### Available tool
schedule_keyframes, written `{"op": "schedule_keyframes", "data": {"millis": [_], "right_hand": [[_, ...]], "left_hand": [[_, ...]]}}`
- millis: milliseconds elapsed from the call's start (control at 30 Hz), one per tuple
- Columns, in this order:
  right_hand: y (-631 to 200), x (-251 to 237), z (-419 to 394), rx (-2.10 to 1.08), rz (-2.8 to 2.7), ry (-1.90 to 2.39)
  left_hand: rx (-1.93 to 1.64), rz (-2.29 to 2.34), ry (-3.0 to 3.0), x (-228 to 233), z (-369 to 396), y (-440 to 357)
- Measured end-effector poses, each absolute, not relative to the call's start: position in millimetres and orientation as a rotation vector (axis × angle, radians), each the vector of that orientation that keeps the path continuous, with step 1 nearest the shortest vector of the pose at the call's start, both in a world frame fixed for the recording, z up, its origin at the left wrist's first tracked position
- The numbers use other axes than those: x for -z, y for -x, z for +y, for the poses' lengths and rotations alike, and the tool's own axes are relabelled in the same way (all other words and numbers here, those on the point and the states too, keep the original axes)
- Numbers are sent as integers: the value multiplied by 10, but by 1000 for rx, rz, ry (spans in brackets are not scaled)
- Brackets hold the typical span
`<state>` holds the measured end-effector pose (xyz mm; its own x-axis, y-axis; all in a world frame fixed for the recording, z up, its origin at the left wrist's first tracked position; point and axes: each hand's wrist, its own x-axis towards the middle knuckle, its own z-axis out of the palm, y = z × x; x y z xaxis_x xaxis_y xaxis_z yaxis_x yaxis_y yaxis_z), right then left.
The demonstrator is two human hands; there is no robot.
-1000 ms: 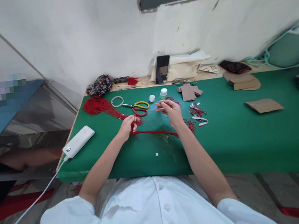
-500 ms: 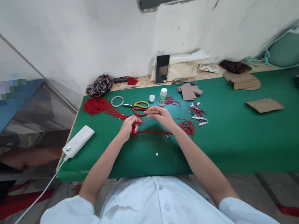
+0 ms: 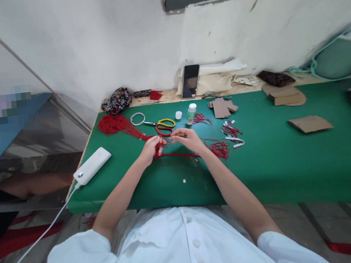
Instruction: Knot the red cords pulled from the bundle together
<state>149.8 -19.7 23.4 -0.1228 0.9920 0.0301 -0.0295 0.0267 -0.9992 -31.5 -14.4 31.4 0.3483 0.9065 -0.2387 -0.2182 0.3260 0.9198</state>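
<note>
My left hand (image 3: 149, 151) is closed around a long bundle of red thread (image 3: 111, 125), whose loose end fans out to the far left. Just to its right, my right hand (image 3: 189, 141) has thumb and fingers pinched together; whatever is between them is too fine to make out. A red braided cord (image 3: 181, 155) runs under both hands towards a tangle of red cords (image 3: 219, 149). Beyond my fingers lie scissors (image 3: 166, 124) with yellow and red handles, a white ring (image 3: 137, 119), a small glue-like bottle (image 3: 192, 115) and a white cap (image 3: 178, 115).
A white power bank (image 3: 92, 166) with a cable lies on the green tabletop (image 3: 268, 163) at left. Cardboard pieces (image 3: 310, 123) are on the right. A phone (image 3: 190, 81) leans at the back beside cloth. Another person's limb shows at far left.
My right hand has moved slightly down and closer to the left hand, and its fingers have drawn together. The left hand keeps its hold on the red thread.
</note>
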Motion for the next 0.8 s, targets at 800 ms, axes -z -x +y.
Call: {"op": "schedule_keyframes", "data": {"millis": [800], "right_hand": [[-1507, -267, -266, -1623, -1522, 1049]], "left_hand": [[-812, 858, -1022, -274, -165, 309]]}}
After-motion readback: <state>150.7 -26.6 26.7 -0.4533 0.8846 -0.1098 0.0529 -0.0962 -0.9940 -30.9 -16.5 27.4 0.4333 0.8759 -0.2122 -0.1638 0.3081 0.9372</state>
